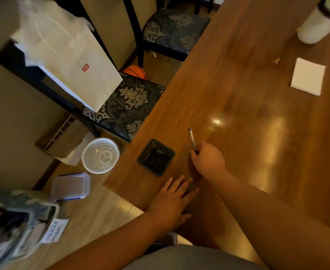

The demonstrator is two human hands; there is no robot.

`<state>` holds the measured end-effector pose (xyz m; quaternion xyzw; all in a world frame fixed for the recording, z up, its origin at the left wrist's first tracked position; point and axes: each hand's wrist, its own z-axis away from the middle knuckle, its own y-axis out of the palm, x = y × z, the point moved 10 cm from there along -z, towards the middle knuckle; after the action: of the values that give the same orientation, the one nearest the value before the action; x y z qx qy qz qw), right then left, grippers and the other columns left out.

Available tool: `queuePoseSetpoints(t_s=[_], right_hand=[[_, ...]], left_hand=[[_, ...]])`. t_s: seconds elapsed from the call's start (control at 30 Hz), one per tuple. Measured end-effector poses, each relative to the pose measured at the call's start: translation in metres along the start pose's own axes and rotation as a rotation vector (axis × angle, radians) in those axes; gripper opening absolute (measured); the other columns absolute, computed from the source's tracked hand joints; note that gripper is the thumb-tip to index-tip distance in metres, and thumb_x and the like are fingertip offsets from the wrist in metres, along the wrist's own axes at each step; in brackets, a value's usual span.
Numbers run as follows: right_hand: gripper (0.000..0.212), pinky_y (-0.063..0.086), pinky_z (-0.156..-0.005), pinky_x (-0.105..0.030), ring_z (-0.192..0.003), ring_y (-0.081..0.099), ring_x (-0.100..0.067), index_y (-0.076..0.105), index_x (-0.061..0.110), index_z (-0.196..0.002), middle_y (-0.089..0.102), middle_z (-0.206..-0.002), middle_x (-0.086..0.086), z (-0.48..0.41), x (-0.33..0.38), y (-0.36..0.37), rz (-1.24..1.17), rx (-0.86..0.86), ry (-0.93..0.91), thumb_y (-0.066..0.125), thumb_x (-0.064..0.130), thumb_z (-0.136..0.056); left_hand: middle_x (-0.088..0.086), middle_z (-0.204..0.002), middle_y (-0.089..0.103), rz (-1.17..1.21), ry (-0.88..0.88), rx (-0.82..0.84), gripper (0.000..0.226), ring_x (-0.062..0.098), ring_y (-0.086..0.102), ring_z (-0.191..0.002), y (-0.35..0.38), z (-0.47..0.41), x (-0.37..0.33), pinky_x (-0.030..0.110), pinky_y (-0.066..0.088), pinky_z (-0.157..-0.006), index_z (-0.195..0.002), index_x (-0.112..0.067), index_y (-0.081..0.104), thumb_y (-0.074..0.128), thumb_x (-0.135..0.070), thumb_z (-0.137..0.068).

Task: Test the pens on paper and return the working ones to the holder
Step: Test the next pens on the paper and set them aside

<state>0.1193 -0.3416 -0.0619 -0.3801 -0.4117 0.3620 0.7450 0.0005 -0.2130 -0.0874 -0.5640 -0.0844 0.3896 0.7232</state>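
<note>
A square black pen holder [156, 157] stands near the wooden table's [248, 117] left corner, and I can make out no pens inside it. Just right of the holder, my right hand [208, 159] grips a slim pen [192, 140] by its lower end; the pen points away from me. My left hand [173, 199] rests flat on the table near its front edge, fingers spread, holding nothing. A white paper pad [308, 78] lies far off at the table's right side.
A white cylinder with a dark rim [320, 20] stands at the table's far right. Two patterned chairs [125, 106] sit along the left edge; one carries a white paper bag [63, 55]. On the floor are a white basket [100, 155], a plastic box [70, 186] and an orange ball [135, 71].
</note>
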Motion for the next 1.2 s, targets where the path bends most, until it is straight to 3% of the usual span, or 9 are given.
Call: queuePoseSetpoints(t_s=[0.17,0.33,0.4,0.53,0.63,0.7,0.77,0.9,1.2], right_hand=[[0.021,0.040,-0.057,-0.030,-0.079,0.061,-0.027,0.056,0.013,-0.091,0.062,-0.087,-0.006,0.006,-0.015,0.005,-0.020,0.036,0.030,0.057,0.034,-0.092],[0.020,0.043,-0.050,-0.029,-0.065,0.063,-0.023,0.057,0.019,-0.072,0.064,-0.067,0.000,0.037,-0.056,0.013,-0.274,0.117,0.183,0.066,0.032,-0.084],[0.019,0.047,-0.055,-0.031,-0.063,0.063,-0.022,0.062,0.017,-0.071,0.065,-0.065,-0.002,0.060,-0.073,0.019,-0.413,0.146,0.234,0.068,0.029,-0.084],[0.019,0.045,-0.058,-0.033,-0.056,0.058,-0.017,0.065,0.012,-0.071,0.062,-0.061,-0.003,0.118,-0.111,0.021,-0.688,0.152,0.337,0.066,0.020,-0.088],[0.016,0.047,-0.054,-0.030,-0.050,0.057,-0.013,0.065,0.004,-0.081,0.064,-0.063,-0.008,0.168,-0.145,0.014,-0.941,0.117,0.469,0.059,0.012,-0.093],[0.014,0.045,-0.045,-0.023,-0.048,0.060,-0.011,0.062,0.002,-0.086,0.069,-0.065,-0.008,0.198,-0.168,0.007,-1.098,0.094,0.565,0.054,0.010,-0.095],[0.013,0.044,-0.046,-0.026,-0.051,0.061,-0.014,0.058,0.004,-0.087,0.072,-0.070,-0.010,0.224,-0.187,-0.003,-1.235,0.074,0.618,0.051,0.009,-0.096],[0.017,0.044,-0.047,-0.027,-0.052,0.061,-0.018,0.061,0.004,-0.088,0.073,-0.072,-0.014,0.263,-0.231,-0.020,-1.341,-0.016,0.681,0.052,0.015,-0.098],[0.015,0.050,-0.051,-0.024,-0.059,0.067,-0.017,0.061,0.008,-0.087,0.074,-0.075,-0.011,0.309,-0.329,-0.048,-1.320,-0.119,0.581,0.057,0.018,-0.096]], left_hand=[[-0.001,-0.162,-0.009,-0.010,0.005,-0.027,0.075,0.022,-0.015,-0.147,-0.002,0.001,0.001,0.038,-0.024,-0.107,-0.152,-0.034,0.007,0.047,-0.054,-0.091],[-0.001,-0.163,-0.003,0.021,-0.014,-0.029,0.069,0.019,-0.011,-0.147,-0.006,0.001,0.002,0.038,-0.015,-0.113,-0.150,-0.033,0.016,0.048,-0.050,-0.092],[-0.002,-0.163,0.002,0.047,-0.030,-0.037,0.064,0.017,-0.008,-0.148,-0.010,0.003,0.001,0.038,-0.010,-0.114,-0.149,-0.032,0.023,0.046,-0.050,-0.092],[-0.003,-0.158,0.023,0.125,-0.057,-0.046,0.050,0.018,0.009,-0.147,-0.021,0.006,-0.008,0.038,0.011,-0.117,-0.138,-0.027,0.046,0.046,-0.050,-0.094],[-0.005,-0.136,0.049,0.193,-0.002,-0.034,0.042,0.014,0.038,-0.130,-0.025,0.002,-0.029,0.030,0.035,-0.105,-0.126,-0.024,0.057,0.047,-0.050,-0.094],[-0.008,-0.121,0.057,0.270,0.033,0.011,0.036,0.007,0.050,-0.110,-0.024,-0.004,-0.049,0.025,0.044,-0.091,-0.121,-0.027,0.058,0.048,-0.050,-0.094],[-0.010,-0.117,0.059,0.306,0.086,0.054,0.035,0.004,0.053,-0.102,-0.023,-0.011,-0.078,0.024,0.047,-0.086,-0.122,-0.031,0.057,0.049,-0.050,-0.094],[-0.009,-0.116,0.061,0.280,0.226,0.029,0.036,0.007,0.056,-0.102,-0.029,-0.029,-0.144,0.023,0.045,-0.083,-0.121,-0.030,0.056,0.048,-0.051,-0.093],[-0.004,-0.111,0.063,0.225,0.397,0.017,0.030,0.014,0.058,-0.100,-0.023,-0.069,-0.299,0.029,0.046,-0.084,-0.116,-0.027,0.060,0.052,-0.042,-0.091]])
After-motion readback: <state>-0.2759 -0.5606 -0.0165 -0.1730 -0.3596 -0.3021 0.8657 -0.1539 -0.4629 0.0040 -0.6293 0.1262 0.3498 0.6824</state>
